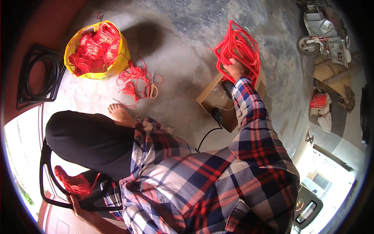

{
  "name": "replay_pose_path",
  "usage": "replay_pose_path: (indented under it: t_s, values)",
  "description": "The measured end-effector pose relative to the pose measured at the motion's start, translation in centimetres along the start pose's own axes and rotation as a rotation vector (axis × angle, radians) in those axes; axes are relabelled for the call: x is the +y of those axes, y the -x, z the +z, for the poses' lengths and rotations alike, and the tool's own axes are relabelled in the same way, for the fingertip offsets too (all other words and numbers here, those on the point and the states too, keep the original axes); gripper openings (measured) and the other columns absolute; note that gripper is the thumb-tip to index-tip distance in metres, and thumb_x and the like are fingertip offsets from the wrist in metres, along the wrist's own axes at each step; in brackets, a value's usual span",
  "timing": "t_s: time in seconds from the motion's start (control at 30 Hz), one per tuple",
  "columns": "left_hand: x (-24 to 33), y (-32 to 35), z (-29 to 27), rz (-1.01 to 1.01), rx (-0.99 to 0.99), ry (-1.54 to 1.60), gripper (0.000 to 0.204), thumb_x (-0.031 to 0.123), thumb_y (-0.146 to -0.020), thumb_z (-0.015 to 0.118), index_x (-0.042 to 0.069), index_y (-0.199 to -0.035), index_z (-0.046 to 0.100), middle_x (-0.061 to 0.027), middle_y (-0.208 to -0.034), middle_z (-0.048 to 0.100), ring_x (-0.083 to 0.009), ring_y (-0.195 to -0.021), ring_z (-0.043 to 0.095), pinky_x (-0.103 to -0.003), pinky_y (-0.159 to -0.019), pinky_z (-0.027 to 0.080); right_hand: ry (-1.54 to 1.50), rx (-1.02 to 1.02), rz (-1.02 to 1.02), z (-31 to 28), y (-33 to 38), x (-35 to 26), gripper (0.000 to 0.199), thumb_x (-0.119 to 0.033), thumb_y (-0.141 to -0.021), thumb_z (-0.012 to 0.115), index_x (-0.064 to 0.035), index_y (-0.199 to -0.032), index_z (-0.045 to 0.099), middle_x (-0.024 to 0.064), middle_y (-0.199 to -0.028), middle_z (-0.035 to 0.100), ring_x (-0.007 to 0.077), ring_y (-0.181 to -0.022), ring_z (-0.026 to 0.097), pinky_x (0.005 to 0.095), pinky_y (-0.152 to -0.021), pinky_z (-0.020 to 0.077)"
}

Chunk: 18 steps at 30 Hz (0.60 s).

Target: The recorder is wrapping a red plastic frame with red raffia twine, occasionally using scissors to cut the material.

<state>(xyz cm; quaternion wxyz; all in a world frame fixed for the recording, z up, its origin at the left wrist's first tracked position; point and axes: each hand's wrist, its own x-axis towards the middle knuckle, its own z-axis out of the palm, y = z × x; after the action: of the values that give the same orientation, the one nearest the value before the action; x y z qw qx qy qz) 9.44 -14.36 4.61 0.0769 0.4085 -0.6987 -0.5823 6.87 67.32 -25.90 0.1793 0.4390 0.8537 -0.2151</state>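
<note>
My right hand [234,70], arm stretched forward, closes around a looped bundle of red cord [243,48] at the open cardboard box [210,95]. At the lower left, my left hand [80,210] grips the lower edge of a black rounded frame [43,171]; part of its grip is hidden. Inside that frame, close to the left fingers, lies a bunch of red cord [76,184]. A black plug-like piece [216,114] with a cable sits in the box.
A yellow tub [124,62] full of red cord hanks stands at the far left. Scissors [151,89] lie beside tangled red cord [130,80] on the concrete floor. A second black frame [23,84] is left of the tub; a scooter [321,29] is far right.
</note>
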Motion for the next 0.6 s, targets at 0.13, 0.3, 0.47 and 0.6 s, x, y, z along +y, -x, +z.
replay_pose_path:
  t_s: [0.13, 0.3, 0.47, 0.6]
  values:
    - [-0.5, -0.6, -0.5, 0.026, -0.100, 0.051, 0.045, 0.020, -0.093, 0.061, -0.003, -0.130, 0.050, -0.0140, -0.116, 0.059, -0.0230, -0.103, 0.059, -0.036, -0.084, 0.050, 0.121, 0.112, 0.009, -0.2, 1.3, -1.3, 0.062, -0.045, -0.077, 0.071, -0.0207, -0.131, 0.054, 0.0127, -0.123, 0.064, 0.0328, -0.118, 0.057, 0.0500, -0.103, 0.0367]
    - [-0.3, -0.6, -0.1, 0.032, -0.119, 0.003, 0.044, 0.019, -0.093, 0.061, -0.004, -0.129, 0.050, -0.0138, -0.115, 0.059, -0.0222, -0.102, 0.060, -0.036, -0.083, 0.050, 0.233, 0.174, 0.073, -0.7, 2.3, -4.5, 0.068, -0.046, -0.080, 0.067, -0.0182, -0.138, 0.046, 0.0141, -0.128, 0.060, 0.0346, -0.121, 0.054, 0.0526, -0.103, 0.0357]
    - [0.2, 0.3, 0.3, 0.084, -0.116, 0.002, 0.035, 0.021, -0.095, 0.058, 0.000, -0.124, 0.056, -0.0055, -0.097, 0.062, -0.0129, -0.081, 0.060, -0.027, -0.069, 0.047, 0.316, 0.076, 0.137, 0.1, 1.5, -6.2, 0.064, -0.047, -0.082, 0.066, -0.0203, -0.136, 0.047, 0.0156, -0.127, 0.060, 0.0368, -0.122, 0.053, 0.0558, -0.102, 0.0348]
    - [-0.6, -1.3, -0.4, 0.040, -0.102, -0.020, 0.046, 0.019, -0.093, 0.061, -0.006, -0.130, 0.049, -0.0145, -0.116, 0.059, -0.0226, -0.103, 0.059, -0.035, -0.086, 0.049, 0.254, 0.013, 0.113, -1.3, 2.1, -5.3, 0.060, -0.047, -0.081, 0.066, -0.0194, -0.132, 0.049, 0.0160, -0.126, 0.061, 0.0366, -0.121, 0.054, 0.0555, -0.101, 0.0356]
